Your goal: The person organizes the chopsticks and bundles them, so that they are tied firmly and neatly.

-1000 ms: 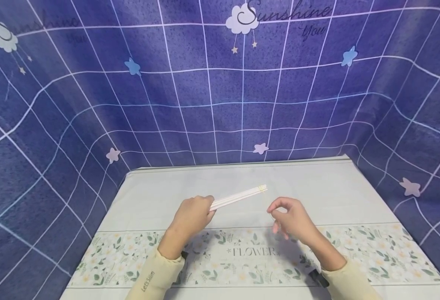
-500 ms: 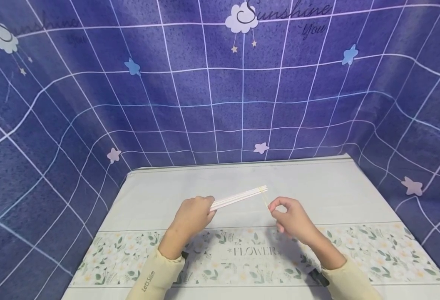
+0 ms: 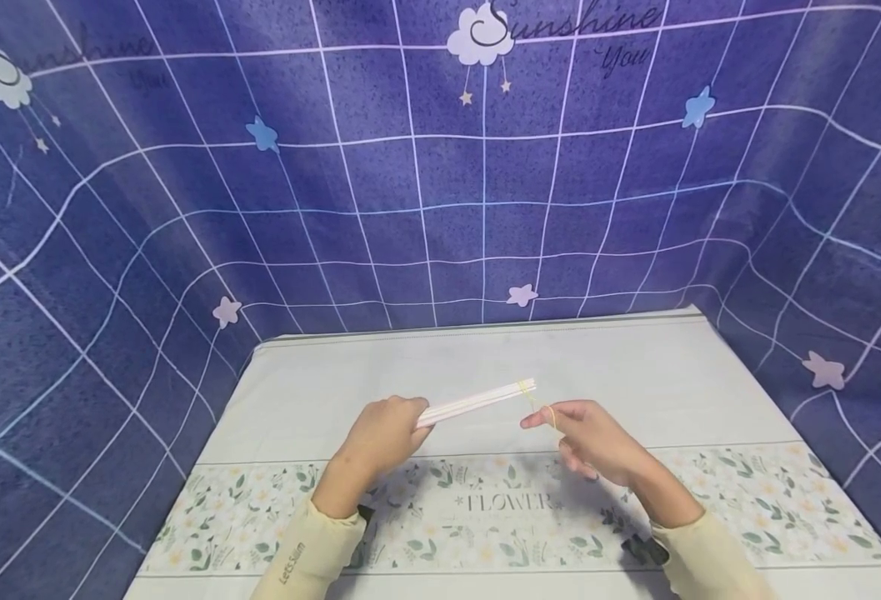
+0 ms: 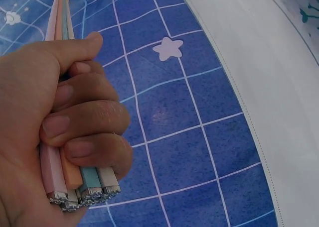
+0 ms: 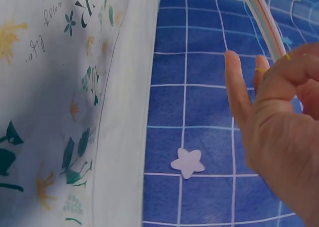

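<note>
My left hand [image 3: 386, 429] grips a bundle of slim pastel sticks [image 3: 473, 403], their far ends pointing up and right. In the left wrist view the fist wraps the pink, orange, teal and pale sticks [image 4: 53, 174]; their near ends are silvery and jagged. A thin yellow rubber band [image 3: 526, 387] circles the far end and stretches toward my right hand [image 3: 593, 440]. That hand holds the band's loop on its digits, just right of the bundle. In the right wrist view, yellow strands cross two digits, one of them bent; another finger [image 5: 235, 80] is straight.
Below the hands lies a white tabletop cover [image 3: 635, 367] with a floral strip reading FLOWER. A blue gridded curtain [image 3: 440, 183] with stars and clouds encloses the back and both sides.
My right hand first reaches the band and draws a strand away from the bundle. Now its finger and thumb are spread inside the loop. The left hand's grip stays nearly the same.
</note>
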Available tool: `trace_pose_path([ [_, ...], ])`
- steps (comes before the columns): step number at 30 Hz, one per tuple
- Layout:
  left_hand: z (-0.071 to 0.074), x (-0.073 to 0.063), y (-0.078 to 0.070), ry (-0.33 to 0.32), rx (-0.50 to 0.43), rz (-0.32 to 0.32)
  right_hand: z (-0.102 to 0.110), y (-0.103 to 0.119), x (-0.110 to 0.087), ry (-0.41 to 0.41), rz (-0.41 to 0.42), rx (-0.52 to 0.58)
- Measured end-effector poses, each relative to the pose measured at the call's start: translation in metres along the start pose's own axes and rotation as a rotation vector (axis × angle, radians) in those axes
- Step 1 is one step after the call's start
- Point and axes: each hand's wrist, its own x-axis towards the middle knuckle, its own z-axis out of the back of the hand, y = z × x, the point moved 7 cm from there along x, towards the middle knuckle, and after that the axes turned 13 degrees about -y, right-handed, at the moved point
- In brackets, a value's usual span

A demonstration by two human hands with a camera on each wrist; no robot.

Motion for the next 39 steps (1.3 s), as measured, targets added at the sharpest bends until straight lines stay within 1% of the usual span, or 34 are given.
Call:
trace_pose_path([
  [3,-0.001,-0.001,0.000,0.020,-0.018,-0.016,0.001,-0.001,0.000,0.088,0.021,0.070],
  [7,-0.004,-0.003,-0.004,0.041,-0.036,-0.079,0.002,0.000,-0.003,0.223,0.072,0.153],
  [10,-0.007,-0.006,-0.007,0.066,-0.056,-0.117,0.003,0.000,-0.006,0.305,0.083,0.217],
  [13,-0.010,-0.009,-0.008,0.088,-0.066,-0.136,0.003,0.001,-0.007,0.349,0.056,0.276],
  [16,-0.010,-0.010,-0.010,0.079,-0.045,-0.174,0.003,0.003,-0.006,0.370,0.035,0.312],
  [20,-0.009,-0.011,-0.016,0.046,-0.002,-0.239,-0.001,0.010,-0.007,0.437,0.062,0.351],
  [22,-0.010,-0.011,-0.018,0.034,0.013,-0.256,-0.004,0.014,-0.008,0.465,0.084,0.357],
  [23,-0.010,-0.011,-0.019,0.030,0.014,-0.256,-0.004,0.015,-0.008,0.460,0.091,0.347],
  [25,-0.011,-0.010,-0.020,0.025,0.026,-0.250,-0.005,0.016,-0.008,0.425,0.112,0.291],
  [28,-0.013,-0.010,-0.021,0.018,0.041,-0.241,-0.009,0.015,-0.006,0.327,0.126,0.140],
  [30,-0.014,-0.010,-0.021,0.017,0.049,-0.239,-0.012,0.013,-0.005,0.259,0.118,0.040],
  [32,-0.015,-0.009,-0.021,0.017,0.054,-0.235,-0.016,0.012,-0.005,0.215,0.113,-0.027],
  [36,-0.013,-0.008,-0.020,0.001,0.065,-0.209,-0.023,0.011,-0.005,0.129,0.115,-0.075],
  [39,-0.011,-0.007,-0.016,-0.030,0.083,-0.172,-0.023,0.009,-0.005,0.041,0.102,-0.081],
])
